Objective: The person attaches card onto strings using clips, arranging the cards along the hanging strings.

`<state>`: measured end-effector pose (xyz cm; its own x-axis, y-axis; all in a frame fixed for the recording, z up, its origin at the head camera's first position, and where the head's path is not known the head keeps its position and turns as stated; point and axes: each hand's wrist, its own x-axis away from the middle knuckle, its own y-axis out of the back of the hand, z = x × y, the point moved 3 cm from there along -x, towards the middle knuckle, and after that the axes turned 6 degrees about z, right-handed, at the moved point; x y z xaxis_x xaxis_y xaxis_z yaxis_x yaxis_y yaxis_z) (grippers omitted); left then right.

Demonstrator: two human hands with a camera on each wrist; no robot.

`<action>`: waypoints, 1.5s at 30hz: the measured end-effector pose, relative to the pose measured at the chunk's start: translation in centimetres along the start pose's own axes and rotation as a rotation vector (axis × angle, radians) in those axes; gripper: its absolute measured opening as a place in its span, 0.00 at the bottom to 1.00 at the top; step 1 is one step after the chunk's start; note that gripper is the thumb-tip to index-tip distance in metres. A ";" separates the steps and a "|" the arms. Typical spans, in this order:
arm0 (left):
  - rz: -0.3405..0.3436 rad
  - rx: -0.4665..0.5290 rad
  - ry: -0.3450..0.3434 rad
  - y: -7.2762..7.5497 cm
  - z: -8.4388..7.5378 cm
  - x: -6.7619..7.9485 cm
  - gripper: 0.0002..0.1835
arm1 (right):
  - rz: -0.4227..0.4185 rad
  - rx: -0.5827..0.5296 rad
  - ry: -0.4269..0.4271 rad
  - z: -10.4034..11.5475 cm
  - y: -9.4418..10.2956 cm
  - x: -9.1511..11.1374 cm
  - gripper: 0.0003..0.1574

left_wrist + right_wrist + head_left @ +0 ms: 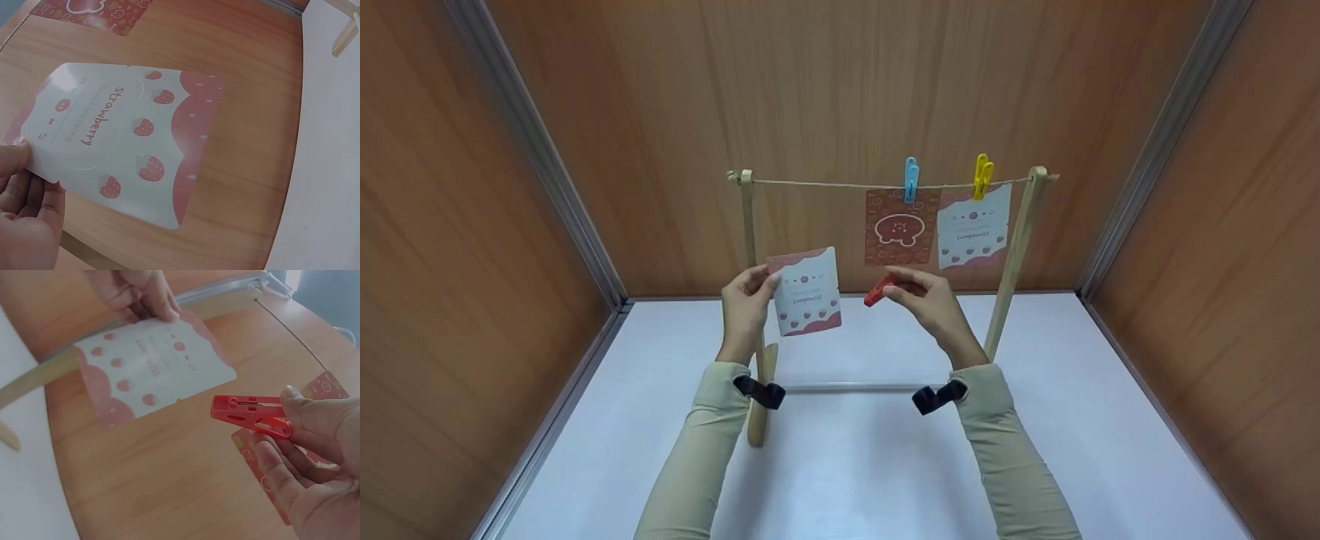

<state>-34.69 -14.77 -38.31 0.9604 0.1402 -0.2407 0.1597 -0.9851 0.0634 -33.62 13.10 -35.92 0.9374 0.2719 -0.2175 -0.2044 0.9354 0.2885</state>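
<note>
My left hand (747, 306) pinches a strawberry-print card (808, 294) by its upper left edge, in front of the rack's left post. In the left wrist view the card (107, 135) shows strawberries, pink wavy ends and the word "Strawberry". Between thumb and fingers, my right hand (926, 296) holds a red clothespin (879, 290). The right wrist view shows this clothespin (250, 413) with its tip pointing toward the card, apart from it. Above both hands runs a string (825, 184), where a blue clothespin (911, 180) holds a brown bear card (900, 229).
A yellow clothespin (982, 178) holds another strawberry card (975, 229) on the string at right. Wooden posts (1012, 262) carry the string, and a bar (855, 388) joins them low down. Wood-grain panels (825, 90) enclose the white table (855, 465).
</note>
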 end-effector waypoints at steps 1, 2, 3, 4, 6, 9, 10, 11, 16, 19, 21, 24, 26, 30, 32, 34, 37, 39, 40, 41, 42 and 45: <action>0.001 -0.002 -0.005 0.0 -0.2 -0.1 0.18 | 0.000 -0.006 0.011 0.5 0.0 -0.2 0.27; 0.004 0.000 -0.009 -0.1 -0.4 -0.2 0.18 | -0.001 -0.010 0.020 0.9 0.0 -0.4 0.27; 0.009 0.004 -0.011 -0.2 -0.6 -0.3 0.18 | -0.005 -0.010 0.031 1.4 0.0 -0.6 0.27; 0.012 0.010 -0.016 -0.2 -0.8 -0.4 0.18 | -0.008 -0.013 0.040 1.8 0.0 -0.8 0.27; 0.016 0.016 -0.022 -0.3 -1.2 -0.7 0.18 | -0.017 -0.016 0.052 2.5 0.0 -1.2 0.26; 0.012 0.020 -0.030 -0.5 -1.8 -0.9 0.17 | -0.028 -0.008 0.079 3.3 0.1 -1.7 0.25; 0.011 0.025 -0.036 -0.5 -2.0 -1.0 0.17 | -0.029 -0.015 0.094 3.5 0.1 -1.8 0.25; 0.013 0.027 -0.043 -0.6 -2.2 -1.1 0.17 | -0.031 -0.022 0.108 3.8 0.1 -2.0 0.25; 0.021 0.044 -0.067 -1.1 -3.3 -1.3 0.16 | -0.060 -0.048 0.146 4.9 0.3 -2.7 0.24; 0.003 0.042 -0.096 -1.3 -4.0 -1.6 0.16 | -0.091 -0.043 0.169 5.7 0.3 -3.0 0.23; -0.014 0.039 -0.129 -1.5 -4.5 -1.7 0.16 | -0.107 -0.037 0.205 6.2 0.3 -3.3 0.23; -0.038 0.042 -0.182 -1.7 -5.2 -2.1 0.15 | -0.129 -0.029 0.259 7.2 0.3 -3.6 0.23; -0.049 0.048 -0.202 -1.8 -5.6 -2.2 0.14 | -0.146 -0.016 0.281 7.9 0.3 -3.8 0.22; -0.066 0.057 -0.231 -2.0 -6.0 -2.6 0.14 | -0.182 -0.005 0.321 9.1 0.2 -4.2 0.21; -0.071 0.055 -0.239 -2.1 -6.3 -2.7 0.14 | -0.198 -0.009 0.334 9.5 0.1 -4.5 0.20; -0.077 0.054 -0.247 -2.2 -6.5 -2.8 0.14 | -0.211 -0.002 0.343 9.9 0.1 -4.8 0.20; -0.078 0.059 -0.257 -2.4 -6.8 -3.0 0.14 | -0.223 0.000 0.340 10.3 -0.1 -5.2 0.19; -0.076 0.070 -0.261 -2.5 -7.0 -3.1 0.14 | -0.227 0.000 0.338 10.5 -0.2 -5.4 0.18; -0.072 0.072 -0.260 -2.6 -7.0 -3.1 0.14 | -0.230 -0.002 0.339 10.6 -0.2 -5.5 0.18; -0.071 0.074 -0.259 -2.7 -7.1 -3.1 0.14 | -0.233 -0.007 0.339 10.8 -0.2 -5.6 0.18; -0.069 0.077 -0.258 -2.7 -7.2 -3.2 0.14 | -0.237 -0.011 0.340 10.9 -0.2 -5.7 0.18; -0.070 0.077 -0.251 -2.9 -7.4 -3.3 0.14 | -0.259 -0.018 0.351 11.3 -0.2 -6.0 0.17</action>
<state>-36.67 -11.60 -30.49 0.8597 0.1885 -0.4747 0.1965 -0.9799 -0.0331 -36.01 8.74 -24.13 0.8063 0.0849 -0.5854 0.0172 0.9859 0.1667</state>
